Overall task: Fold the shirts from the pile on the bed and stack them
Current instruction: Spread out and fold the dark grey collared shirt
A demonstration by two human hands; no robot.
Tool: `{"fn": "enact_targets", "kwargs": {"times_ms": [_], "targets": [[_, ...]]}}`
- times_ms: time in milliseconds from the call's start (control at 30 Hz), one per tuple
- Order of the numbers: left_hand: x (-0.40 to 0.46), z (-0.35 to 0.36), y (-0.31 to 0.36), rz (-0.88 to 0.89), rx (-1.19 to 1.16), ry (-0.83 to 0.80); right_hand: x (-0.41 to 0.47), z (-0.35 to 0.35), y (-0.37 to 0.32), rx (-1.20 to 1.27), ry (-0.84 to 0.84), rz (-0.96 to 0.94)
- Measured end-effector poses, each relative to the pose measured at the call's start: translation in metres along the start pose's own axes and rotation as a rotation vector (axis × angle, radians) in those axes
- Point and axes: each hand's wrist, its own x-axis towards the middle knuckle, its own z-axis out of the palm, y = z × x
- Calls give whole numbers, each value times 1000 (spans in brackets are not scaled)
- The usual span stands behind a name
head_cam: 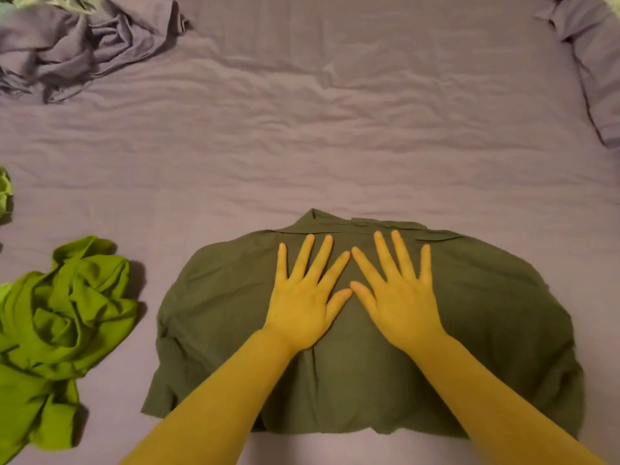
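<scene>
An olive-green collared shirt point(486, 317) lies flat on the purple bed sheet point(302, 146), collar at the far edge, sides partly folded in. My left hand point(307, 297) and my right hand point(397, 297) press flat on its upper middle, side by side, fingers spread and straight, thumbs almost touching. A crumpled bright green shirt point(60, 323) lies to the left of the olive one, not touching it.
A rumpled purple cloth point(77, 45) is heaped at the far left corner. A purple pillow point(593, 62) sits at the far right edge. A scrap of green fabric point(5, 193) shows at the left border.
</scene>
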Motion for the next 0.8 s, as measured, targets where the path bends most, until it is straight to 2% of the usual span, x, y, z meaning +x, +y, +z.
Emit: {"fn": "enact_targets", "kwargs": {"times_ms": [133, 300, 400, 500, 667, 800], "targets": [[1, -1, 0, -18, -49, -60, 8, 8, 3, 47, -37, -25], [-5, -31, -8, -4, -62, -230, 8, -1, 3, 32, -106, 4], [-42, -54, -19, -82, -64, -164, 4, -8, -8, 73, -216, 103], [-96, -62, -35, -187, 4, -58, -18, -17, -37, 213, -269, 153], [-165, -61, -51, -238, 31, -45, -79, -21, -90, 311, -249, 54], [-183, -64, -46, -436, -147, 20, -109, -21, -111, 183, -265, -26]]}}
